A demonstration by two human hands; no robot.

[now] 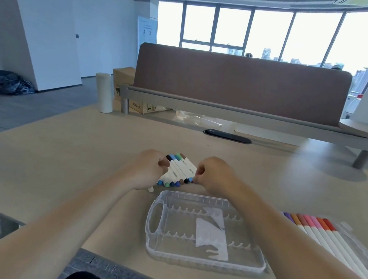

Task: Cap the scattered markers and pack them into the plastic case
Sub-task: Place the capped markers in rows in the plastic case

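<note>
Markers: a row of cool-colour markers (178, 171), all capped as far as I can see, lies side by side on the desk (57, 157) between my two hands.
Left hand: my left hand (150, 170) has its fingers curled against the row's far-left end.
Right hand: my right hand (209, 173) has its fingers curled, pinching the opposite end.
Reason for hold: judged, I squeeze from both ends so the row stays together as one block.
Plastic case: the plastic case (196, 196) sits open on the near side of my hands, slots bare, with a paper slip (210, 233) inside.
Placement: judged, kept close for a short carry.
Loose item: a small white piece (151, 189) sits just below my left hand; identity unclear.
Other set: warm-colour markers (320, 236) lie in a clear tray (353, 237), right of my right forearm.
</note>
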